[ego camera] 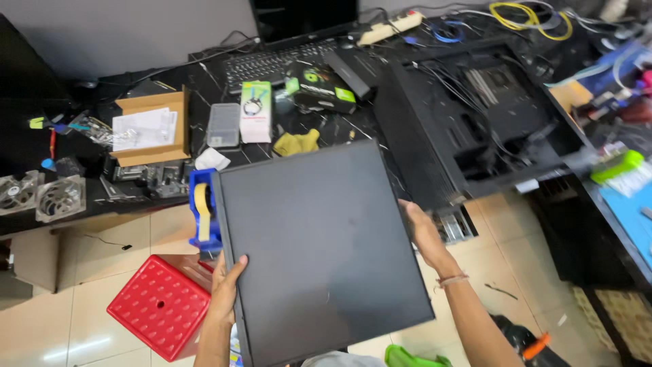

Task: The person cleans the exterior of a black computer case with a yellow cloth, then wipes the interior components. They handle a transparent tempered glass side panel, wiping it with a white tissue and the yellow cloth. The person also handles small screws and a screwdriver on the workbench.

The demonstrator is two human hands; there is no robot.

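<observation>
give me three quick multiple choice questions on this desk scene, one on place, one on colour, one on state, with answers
1. Where is the open computer case?
A. on the desk
B. on the floor
C. on the stool

2. What colour is the plastic stool?
A. blue
B. red
C. white

3. How is the black side panel held?
A. one hand
B. leaning on the wall
C. both hands at its edges

Answers: 1 A, it lies on the dark desktop. 2 B, its perforated top is red. 3 C, the left hand and right hand grip opposite edges.
</observation>
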